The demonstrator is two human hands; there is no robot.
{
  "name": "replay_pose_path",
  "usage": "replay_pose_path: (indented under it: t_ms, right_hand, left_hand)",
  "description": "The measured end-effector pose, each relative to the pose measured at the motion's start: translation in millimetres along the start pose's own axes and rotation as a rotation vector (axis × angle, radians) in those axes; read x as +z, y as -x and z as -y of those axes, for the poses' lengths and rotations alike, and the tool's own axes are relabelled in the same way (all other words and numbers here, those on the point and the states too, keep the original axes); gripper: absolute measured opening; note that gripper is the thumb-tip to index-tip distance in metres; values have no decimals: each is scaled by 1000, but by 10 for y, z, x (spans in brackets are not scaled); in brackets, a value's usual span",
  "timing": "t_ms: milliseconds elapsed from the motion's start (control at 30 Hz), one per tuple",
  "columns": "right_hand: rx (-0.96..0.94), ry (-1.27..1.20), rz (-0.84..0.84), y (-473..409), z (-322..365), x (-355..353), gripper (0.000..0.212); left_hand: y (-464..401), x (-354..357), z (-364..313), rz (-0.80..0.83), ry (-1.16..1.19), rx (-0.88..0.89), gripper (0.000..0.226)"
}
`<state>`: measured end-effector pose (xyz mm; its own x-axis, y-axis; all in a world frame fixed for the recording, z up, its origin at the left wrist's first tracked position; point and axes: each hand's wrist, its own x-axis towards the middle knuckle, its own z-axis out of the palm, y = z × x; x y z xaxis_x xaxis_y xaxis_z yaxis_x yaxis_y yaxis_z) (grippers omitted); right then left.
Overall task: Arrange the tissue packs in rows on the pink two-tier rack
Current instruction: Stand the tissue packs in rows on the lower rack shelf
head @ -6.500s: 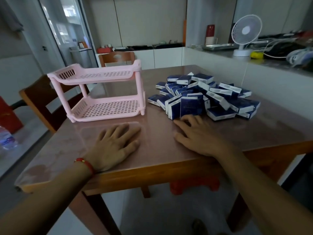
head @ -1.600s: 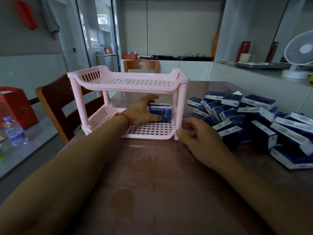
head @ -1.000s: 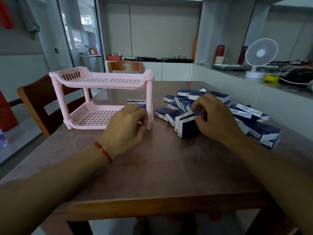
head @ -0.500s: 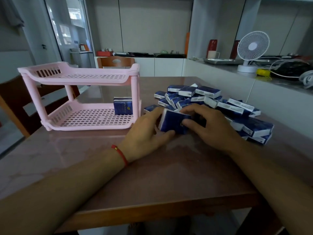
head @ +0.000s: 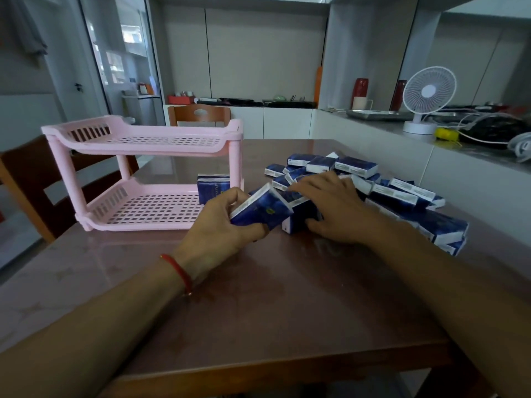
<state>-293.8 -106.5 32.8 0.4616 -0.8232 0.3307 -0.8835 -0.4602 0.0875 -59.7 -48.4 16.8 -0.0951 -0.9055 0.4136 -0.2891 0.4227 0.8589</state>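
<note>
Your left hand (head: 221,225) grips a blue tissue pack (head: 260,209), fingers (head: 234,196) curled over its far edge and the thumb under its near side, holding it tilted, just in front of the right end of the pink rack (head: 143,173). A red string bracelet (head: 179,272) circles that wrist.

Your right hand (head: 334,209) lies over the near edge of the pile of tissue packs (head: 388,193). Its fingers are bent over the packs there and the thumb presses the near side of a second pack (head: 298,219) that stands on the worktop (head: 273,297), just right of the one in your left hand. You cannot tell from this angle whether the fingers truly close around that pack or only rest on it.

The rack stands on the left half of the worktop. Its top tier holds nothing visible. On the bottom tier one pack on the rack (head: 212,189) stands upright at the right end, partly hidden by your left hand.

The loose pile spreads across the right half of the worktop, packs lying flat and tilted over one another, well apart from the rack's left end and near its right post.

On the counter behind the pile stand a white fan (head: 425,99) and a metal tray (head: 376,114). A wooden chair (head: 201,113) sits at the far side of the worktop.
</note>
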Motion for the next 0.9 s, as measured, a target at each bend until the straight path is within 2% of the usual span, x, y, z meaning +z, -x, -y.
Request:
replay_pose_path:
  t_ms: [67,133,233,367,467,567,667,733,833,900]
  right_hand:
    - [17,-43,-32,-37,34,44,54]
    - [-10,-189,-140,8,37,59,42]
    - [-28,-491,-231,108,-15,-64,45]
    - [-6,-874,-56,301,-76,-283,43]
    - [-31,-1064,79,378,21,-326,45]
    - [-31,-992,113,320,201,-224,56]
    - [5,-910,55,270,331,-112,69]
    - [-12,-866,30,277,380,-65,71]
    - [-78,-750,14,288,440,-23,64]
    - [-65,-739,3,282,463,-8,62]
  left_hand:
    - [16,2,-9,-4,4,-12,35]
    - [18,15,-11,-14,3,-19,39]
    - [-5,3,22,-55,-84,-30,34]
    - [-4,-16,65,-83,-278,23,23]
    - [8,-2,58,-22,-362,-4,23]
    - [-7,-20,57,119,-271,-105,33]
    - [-38,-100,18,297,-124,-198,57]
    - [-31,-137,-10,390,-97,-212,62]
    - [14,-130,-35,493,-275,-70,66]
    - [34,-117,-31,442,-422,6,64]
